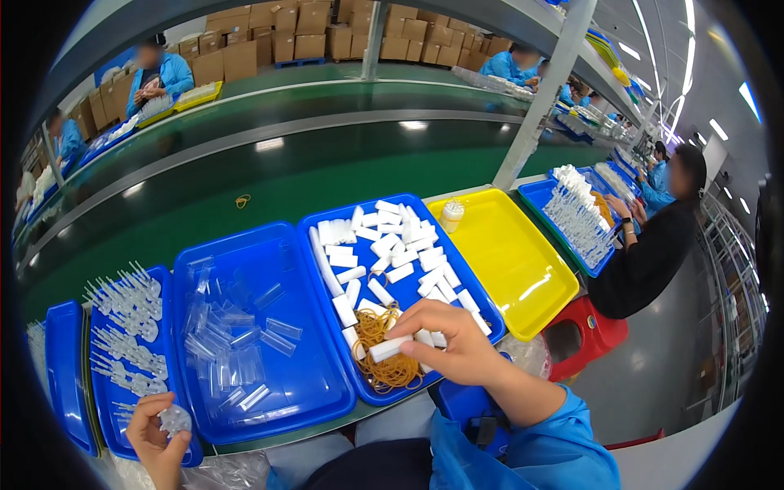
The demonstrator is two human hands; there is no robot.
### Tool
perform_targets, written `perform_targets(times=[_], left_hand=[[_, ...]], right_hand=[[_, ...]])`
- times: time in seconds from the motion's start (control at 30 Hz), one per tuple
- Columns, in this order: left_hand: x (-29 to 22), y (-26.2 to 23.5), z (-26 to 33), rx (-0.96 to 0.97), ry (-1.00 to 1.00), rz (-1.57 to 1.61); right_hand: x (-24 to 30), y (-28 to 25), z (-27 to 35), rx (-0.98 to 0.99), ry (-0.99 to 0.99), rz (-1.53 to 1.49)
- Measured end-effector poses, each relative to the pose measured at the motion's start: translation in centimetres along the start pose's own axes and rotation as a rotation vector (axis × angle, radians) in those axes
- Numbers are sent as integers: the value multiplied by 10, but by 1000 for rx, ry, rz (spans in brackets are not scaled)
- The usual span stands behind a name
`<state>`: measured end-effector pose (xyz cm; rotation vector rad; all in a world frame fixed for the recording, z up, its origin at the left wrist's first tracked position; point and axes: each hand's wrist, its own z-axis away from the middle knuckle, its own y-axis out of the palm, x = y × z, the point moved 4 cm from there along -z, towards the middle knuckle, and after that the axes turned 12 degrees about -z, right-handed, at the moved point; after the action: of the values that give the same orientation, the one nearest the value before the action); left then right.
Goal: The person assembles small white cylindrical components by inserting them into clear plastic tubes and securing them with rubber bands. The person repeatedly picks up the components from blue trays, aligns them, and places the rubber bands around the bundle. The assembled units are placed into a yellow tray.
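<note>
Right hand: grip pinching a short white matte cylinder, foam-like, between thumb and fingertips, above the rubber bands
Left hand: grip pinching a pale translucent knobbly plastic piece, over the near end of the stemmed-piece tray
Slip hazard: the white cylinder could roll from the fingertips if squeezed off-centre, dropping among the loops
Snag hazard: tangled heap of thin tan rubber bands; a loop could hook a finger and drag others along
Bend hazard: pale translucent plastic pieces with thin stalks, bunched in a blue plastic tray; crowding could interlock or bend the stalks
Sighting hazard: transparent thin-walled tubes, glossy, overlapping in a wide blue plastic tray; clear edges could be misjudged
White stock: similar matte cylinders, strewn in another blue rectangular tray with rounded corners
Yellow tray: smooth, glossy plastic; small white tub at its far corner, liable to topple if knocked
</note>
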<state>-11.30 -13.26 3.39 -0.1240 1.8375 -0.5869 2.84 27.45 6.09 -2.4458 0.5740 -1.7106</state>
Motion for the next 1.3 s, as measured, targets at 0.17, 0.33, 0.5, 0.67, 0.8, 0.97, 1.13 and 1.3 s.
perform_targets(times=[0.17,0.33,0.5,0.67,0.8,0.97,1.13,1.3], left_hand=[[-11,55,-6,107,-91,288],[-32,95,-13,194,-87,324],[-40,124,-15,294,36,185],[-51,125,-1,405,11,141],[-48,127,6,356,142,46],[-46,133,12,263,142,138],[-42,133,15,182,202,140],[-43,129,17,94,225,123]], right_hand=[[-9,16,9,-180,77,-156],[-23,30,15,-247,96,-218],[-22,46,21,-258,23,-150],[-16,60,18,-294,33,-160],[-16,61,17,-346,30,-196],[-15,63,18,-422,-33,-253],[-14,65,20,-349,32,-174],[-12,66,22,-324,53,-182]])
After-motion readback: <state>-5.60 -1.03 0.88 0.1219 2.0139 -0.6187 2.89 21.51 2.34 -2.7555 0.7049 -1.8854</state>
